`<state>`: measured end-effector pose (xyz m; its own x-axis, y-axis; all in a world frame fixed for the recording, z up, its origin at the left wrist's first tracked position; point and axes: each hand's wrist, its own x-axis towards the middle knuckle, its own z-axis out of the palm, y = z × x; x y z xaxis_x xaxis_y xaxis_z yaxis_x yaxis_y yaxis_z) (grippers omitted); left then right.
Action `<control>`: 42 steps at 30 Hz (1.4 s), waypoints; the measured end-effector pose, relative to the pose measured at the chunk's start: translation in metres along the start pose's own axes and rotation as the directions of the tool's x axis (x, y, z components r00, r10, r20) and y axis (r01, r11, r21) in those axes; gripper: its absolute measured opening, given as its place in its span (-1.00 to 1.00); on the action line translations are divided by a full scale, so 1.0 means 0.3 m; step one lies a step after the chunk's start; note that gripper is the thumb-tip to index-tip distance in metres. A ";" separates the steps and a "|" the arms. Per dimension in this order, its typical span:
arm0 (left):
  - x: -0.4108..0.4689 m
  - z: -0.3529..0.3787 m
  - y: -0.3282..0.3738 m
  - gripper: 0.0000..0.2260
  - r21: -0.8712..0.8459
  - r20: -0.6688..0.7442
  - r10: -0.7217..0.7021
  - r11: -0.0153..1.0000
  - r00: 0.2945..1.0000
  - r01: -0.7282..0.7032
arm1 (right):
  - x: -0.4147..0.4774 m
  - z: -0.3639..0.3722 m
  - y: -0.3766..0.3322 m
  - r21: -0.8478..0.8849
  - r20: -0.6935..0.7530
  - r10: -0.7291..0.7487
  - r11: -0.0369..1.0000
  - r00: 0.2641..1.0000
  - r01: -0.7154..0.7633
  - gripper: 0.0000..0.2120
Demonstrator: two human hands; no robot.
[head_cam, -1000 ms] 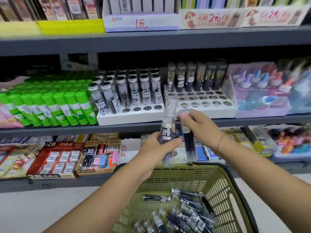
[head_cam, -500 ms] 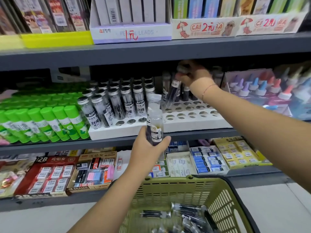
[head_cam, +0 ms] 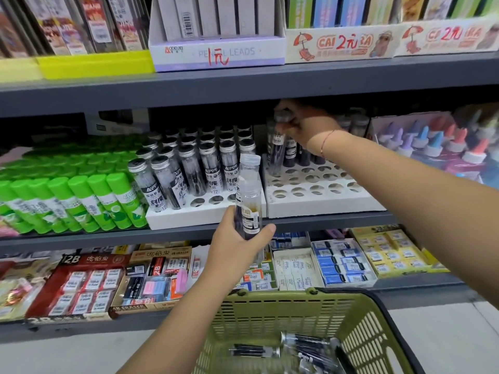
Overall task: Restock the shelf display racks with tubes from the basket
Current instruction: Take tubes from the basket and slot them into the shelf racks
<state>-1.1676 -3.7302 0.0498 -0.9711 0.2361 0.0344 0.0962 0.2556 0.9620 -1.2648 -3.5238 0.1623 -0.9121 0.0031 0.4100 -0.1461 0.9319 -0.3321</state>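
Clear plastic labelled tube (head_cam: 248,201) stands upright, gripped by the curled left hand (head_cam: 237,245); the outstretched right hand (head_cam: 303,126) pinches a second tube (head_cam: 276,149) by its cap over the white holed rack (head_cam: 324,202).

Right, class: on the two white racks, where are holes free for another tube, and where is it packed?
Right rack: free holes fill its front rows, between the back-row tubes and the front edge. Left rack: only a few front holes, right of its front tubes. Its back rows are packed; green glue sticks crowd its left.
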 end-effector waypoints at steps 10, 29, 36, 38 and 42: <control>0.005 -0.006 -0.009 -0.46 0.010 0.015 -0.020 1.000 1.000 0.020 | 0.011 0.024 0.006 0.124 -0.005 0.043 0.991 0.999 -0.042 -0.70; -0.002 -0.006 0.022 -0.54 -0.032 -0.033 -0.021 0.999 0.999 0.020 | -0.180 0.036 -0.073 0.261 -0.084 0.166 0.955 0.983 -0.139 -0.58; -0.011 0.012 0.042 -0.62 0.014 -0.056 -0.024 1.000 0.998 0.024 | -0.419 0.053 -0.232 0.644 0.096 0.032 0.760 0.995 -0.087 -0.61; -0.014 0.022 0.039 -0.58 0.027 -0.016 -0.015 1.000 1.000 0.016 | -0.427 0.064 -0.217 0.629 0.097 0.049 0.771 0.994 -0.100 -0.66; -0.025 0.034 0.041 -0.64 0.036 0.025 0.040 0.999 0.999 -0.041 | -0.403 0.007 -0.157 0.659 0.068 0.093 0.744 0.993 -0.115 -0.70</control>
<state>-1.1569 -3.7194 0.0586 -0.9608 0.2695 0.0658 0.1433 0.2791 0.9495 -1.1483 -3.5690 0.1266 -0.9455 0.0654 0.3190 -0.2565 0.4536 -0.8535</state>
